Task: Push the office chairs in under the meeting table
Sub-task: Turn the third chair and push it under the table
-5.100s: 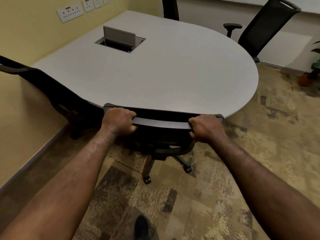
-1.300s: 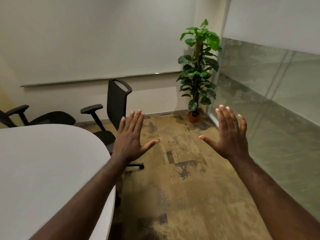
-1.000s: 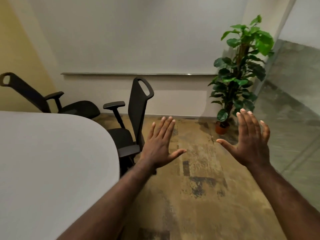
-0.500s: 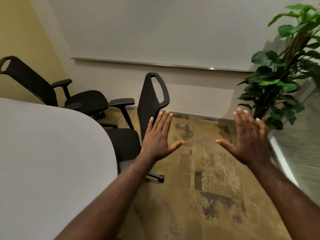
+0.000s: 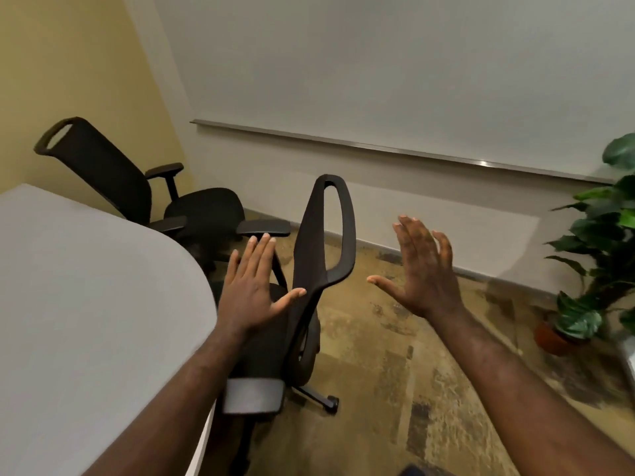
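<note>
Reaching: I hold left hand point(image 5: 254, 290) and right hand point(image 5: 424, 269) spread, empty.
Chair: black mesh-backed office chair point(image 5: 309, 269) between them, beside pale grey rounded meeting table point(image 5: 86, 321).
Risk: its armrest probably jams against the tabletop edge.

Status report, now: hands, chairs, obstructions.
Left hand and right hand open, empty, raised toward near chair. Near chair beside meeting table, not pushed in; far chair also out. Nothing seen blocking.
</note>
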Motion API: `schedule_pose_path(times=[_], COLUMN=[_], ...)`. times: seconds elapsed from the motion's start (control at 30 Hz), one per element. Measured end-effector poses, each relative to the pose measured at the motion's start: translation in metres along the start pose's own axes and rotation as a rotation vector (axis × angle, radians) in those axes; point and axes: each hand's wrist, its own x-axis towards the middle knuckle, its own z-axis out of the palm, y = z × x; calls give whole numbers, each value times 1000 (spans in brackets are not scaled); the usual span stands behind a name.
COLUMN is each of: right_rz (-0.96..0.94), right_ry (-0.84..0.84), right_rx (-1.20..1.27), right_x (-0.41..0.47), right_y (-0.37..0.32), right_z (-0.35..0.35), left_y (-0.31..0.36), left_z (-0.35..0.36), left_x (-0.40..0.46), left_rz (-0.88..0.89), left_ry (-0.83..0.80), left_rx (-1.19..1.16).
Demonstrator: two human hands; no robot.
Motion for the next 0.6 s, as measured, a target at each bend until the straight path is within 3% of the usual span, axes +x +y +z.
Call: schedule_pose_path(times=[0.27,0.6], right_rz=[-192,-342], right_ry=[12,44], right_rx=[132,184], right_x=[144,276], right_y=[73,123], right_z=[34,82], left_y=[-7,-19], left_z=[8,41], left_x=[76,179], left_rz=[-273,-386], left_ry=[87,103], left_rx=[128,217])
